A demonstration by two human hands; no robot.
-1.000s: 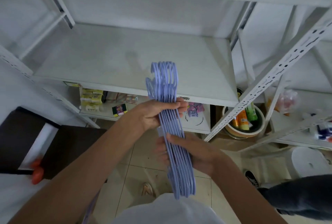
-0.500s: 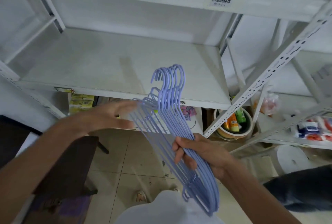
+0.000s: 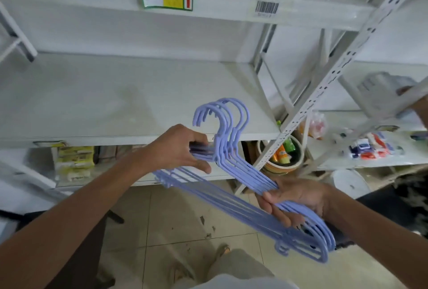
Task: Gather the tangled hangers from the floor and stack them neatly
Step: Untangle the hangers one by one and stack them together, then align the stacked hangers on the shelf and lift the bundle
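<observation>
A bundle of several lilac plastic hangers (image 3: 234, 186) lies tilted in the air in front of a white shelf board (image 3: 111, 103), hooks pointing up toward the shelf. My left hand (image 3: 178, 149) grips the bundle's left shoulder ends just below the hooks. My right hand (image 3: 291, 198) holds the right side of the bundle from underneath, fingers curled around the bars. The hangers lie close together, nearly aligned, with the hooks slightly fanned.
White metal shelving with a slanted perforated upright (image 3: 324, 85) stands ahead. A bowl with bottles (image 3: 281, 154) sits on the lower level, yellow packets (image 3: 74, 161) at lower left, small packets (image 3: 368, 147) on the right shelf. Tiled floor (image 3: 180, 226) lies below; another person's dark clothing at right.
My left hand, off the bundle half a second ago, has come back and gripped the hangers' left ends. The bundle has turned from upright to a flatter tilt and risen toward the shelf.
</observation>
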